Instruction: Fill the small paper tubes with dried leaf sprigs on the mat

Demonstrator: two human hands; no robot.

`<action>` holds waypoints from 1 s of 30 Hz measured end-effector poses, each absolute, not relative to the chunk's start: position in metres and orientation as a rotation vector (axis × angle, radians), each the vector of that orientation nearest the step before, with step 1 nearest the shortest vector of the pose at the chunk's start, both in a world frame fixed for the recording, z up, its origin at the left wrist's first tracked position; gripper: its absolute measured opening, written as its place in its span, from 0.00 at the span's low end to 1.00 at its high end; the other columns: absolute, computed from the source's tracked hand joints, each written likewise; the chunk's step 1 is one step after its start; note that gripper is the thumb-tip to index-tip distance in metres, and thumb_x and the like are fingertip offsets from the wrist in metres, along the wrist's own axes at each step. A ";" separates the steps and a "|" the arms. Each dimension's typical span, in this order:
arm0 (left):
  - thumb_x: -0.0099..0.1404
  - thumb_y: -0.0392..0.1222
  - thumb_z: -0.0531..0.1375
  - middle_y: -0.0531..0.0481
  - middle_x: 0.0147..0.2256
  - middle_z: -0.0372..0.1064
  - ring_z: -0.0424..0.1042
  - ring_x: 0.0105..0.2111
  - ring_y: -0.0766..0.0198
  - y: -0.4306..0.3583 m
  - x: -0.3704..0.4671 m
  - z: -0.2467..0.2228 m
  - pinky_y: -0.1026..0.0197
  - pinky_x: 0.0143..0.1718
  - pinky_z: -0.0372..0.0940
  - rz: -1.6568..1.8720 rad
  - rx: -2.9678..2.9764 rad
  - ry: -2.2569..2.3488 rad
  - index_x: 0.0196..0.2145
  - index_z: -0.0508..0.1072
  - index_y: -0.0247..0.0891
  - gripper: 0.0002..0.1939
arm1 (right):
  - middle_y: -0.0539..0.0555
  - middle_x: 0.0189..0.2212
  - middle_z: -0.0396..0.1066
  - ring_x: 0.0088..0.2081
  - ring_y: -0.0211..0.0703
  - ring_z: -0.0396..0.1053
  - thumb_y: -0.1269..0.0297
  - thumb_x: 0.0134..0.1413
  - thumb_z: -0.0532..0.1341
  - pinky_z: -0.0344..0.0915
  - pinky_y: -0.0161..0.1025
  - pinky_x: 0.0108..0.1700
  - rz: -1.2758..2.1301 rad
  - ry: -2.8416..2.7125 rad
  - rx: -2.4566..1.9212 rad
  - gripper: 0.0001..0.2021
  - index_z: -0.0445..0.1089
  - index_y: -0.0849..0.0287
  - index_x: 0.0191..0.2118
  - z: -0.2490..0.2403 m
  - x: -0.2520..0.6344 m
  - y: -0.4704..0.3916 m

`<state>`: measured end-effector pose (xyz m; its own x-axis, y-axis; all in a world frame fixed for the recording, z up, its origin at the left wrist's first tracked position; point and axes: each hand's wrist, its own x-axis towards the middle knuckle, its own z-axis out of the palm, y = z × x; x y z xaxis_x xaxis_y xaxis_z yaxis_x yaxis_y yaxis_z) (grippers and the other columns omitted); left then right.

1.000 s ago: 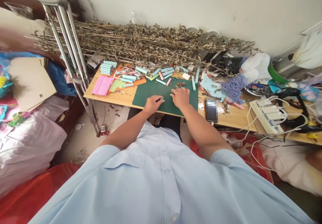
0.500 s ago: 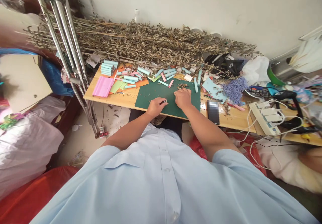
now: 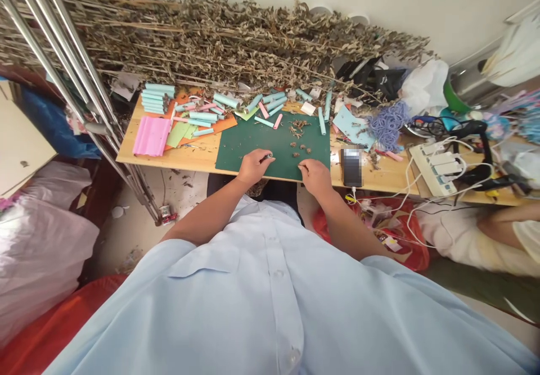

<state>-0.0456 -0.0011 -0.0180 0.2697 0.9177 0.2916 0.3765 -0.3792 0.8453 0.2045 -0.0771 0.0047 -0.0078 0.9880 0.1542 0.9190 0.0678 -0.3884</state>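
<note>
Left hand (image 3: 253, 166) sits on the near edge of the green cutting mat (image 3: 253, 139), fingers curled in around a small dark tool (image 3: 266, 158) whose tip pokes out past the thumb toward the mat's middle. Right hand (image 3: 315, 174) is just beside it at the mat's near right corner, fingers pinched narrow on something too small to make out. Between and just beyond the two hands, a scatter of dried bits (image 3: 300, 149) lies on the mat, with a looser clump (image 3: 298, 127) farther back.

Along the mat's far edge lie rolled paper tubes (image 3: 270, 105), mostly pale blue with a few pink, some spilling over an orange sheet (image 3: 225, 123) to the left. A stack of pink paper (image 3: 151, 135) rests near the bench's (image 3: 185, 159) left end, blue tubes piled (image 3: 152, 98) behind it at the far left corner. Right of the mat, a phone (image 3: 351, 167) lies close to the near edge, a light blue sheet (image 3: 349, 127) and a tangle of purple cord (image 3: 388, 125) behind it. A white power strip (image 3: 436, 168) with cables sits toward the right end. A long heap of dried leafy branches (image 3: 219, 43) runs along the whole back edge against the wall. Metal crutches (image 3: 63, 60) lean at the left end.
</note>
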 end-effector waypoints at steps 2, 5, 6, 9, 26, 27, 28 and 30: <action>0.68 0.43 0.67 0.46 0.41 0.80 0.77 0.41 0.59 -0.002 -0.045 -0.018 0.56 0.49 0.71 1.065 1.882 1.167 0.42 0.82 0.40 0.06 | 0.60 0.41 0.78 0.45 0.55 0.72 0.64 0.68 0.55 0.67 0.50 0.52 0.251 -2.042 -1.889 0.12 0.78 0.56 0.42 0.006 0.206 -0.076; 0.69 0.44 0.66 0.45 0.41 0.80 0.78 0.42 0.58 -0.002 -0.045 -0.017 0.55 0.50 0.72 1.061 1.878 1.162 0.42 0.82 0.40 0.07 | 0.60 0.43 0.77 0.47 0.55 0.71 0.65 0.69 0.54 0.67 0.50 0.53 0.243 -2.076 -1.864 0.14 0.78 0.56 0.41 0.006 0.206 -0.076; 0.69 0.44 0.66 0.45 0.41 0.80 0.78 0.42 0.58 -0.002 -0.045 -0.017 0.55 0.50 0.72 1.064 1.878 1.160 0.42 0.82 0.40 0.07 | 0.61 0.44 0.77 0.47 0.55 0.70 0.64 0.70 0.54 0.67 0.50 0.53 0.239 -2.076 -1.854 0.14 0.78 0.56 0.42 0.006 0.206 -0.077; 0.69 0.43 0.66 0.46 0.40 0.80 0.77 0.42 0.59 -0.003 -0.045 -0.017 0.56 0.50 0.71 1.071 1.883 1.151 0.42 0.82 0.40 0.07 | 0.61 0.47 0.76 0.49 0.55 0.70 0.62 0.69 0.55 0.67 0.50 0.55 0.235 -2.069 -1.800 0.14 0.79 0.56 0.44 0.003 0.204 -0.081; 0.69 0.43 0.66 0.47 0.40 0.80 0.77 0.42 0.59 -0.003 -0.046 -0.021 0.57 0.49 0.71 1.077 1.905 1.147 0.43 0.81 0.40 0.07 | 0.62 0.48 0.77 0.51 0.58 0.71 0.61 0.66 0.59 0.68 0.53 0.57 0.264 -1.926 -1.851 0.13 0.78 0.57 0.49 -0.001 0.203 -0.083; 0.69 0.43 0.66 0.46 0.41 0.80 0.77 0.42 0.59 -0.003 -0.046 -0.021 0.57 0.50 0.71 1.082 1.903 1.142 0.43 0.81 0.40 0.07 | 0.63 0.48 0.77 0.51 0.58 0.71 0.60 0.66 0.60 0.68 0.53 0.57 0.255 -1.913 -1.864 0.14 0.78 0.57 0.50 -0.001 0.203 -0.083; 0.69 0.42 0.67 0.46 0.41 0.80 0.77 0.42 0.59 -0.003 -0.046 -0.021 0.57 0.50 0.71 1.084 1.901 1.139 0.43 0.81 0.40 0.07 | 0.64 0.48 0.76 0.51 0.59 0.71 0.59 0.65 0.61 0.68 0.53 0.57 0.250 -1.902 -1.881 0.15 0.78 0.58 0.51 -0.002 0.203 -0.083; 0.69 0.42 0.67 0.46 0.42 0.80 0.77 0.43 0.59 -0.003 -0.046 -0.020 0.57 0.51 0.71 1.087 1.898 1.138 0.43 0.81 0.40 0.07 | 0.63 0.45 0.77 0.49 0.58 0.72 0.56 0.65 0.62 0.69 0.53 0.55 0.260 -1.882 -1.923 0.16 0.78 0.58 0.52 -0.001 0.203 -0.083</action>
<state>-0.0459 -0.0028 -0.0205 0.2750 0.9084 0.3150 0.3565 -0.4006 0.8440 0.2029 -0.0826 -0.0011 0.0587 0.9846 0.1650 0.9031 0.0181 -0.4291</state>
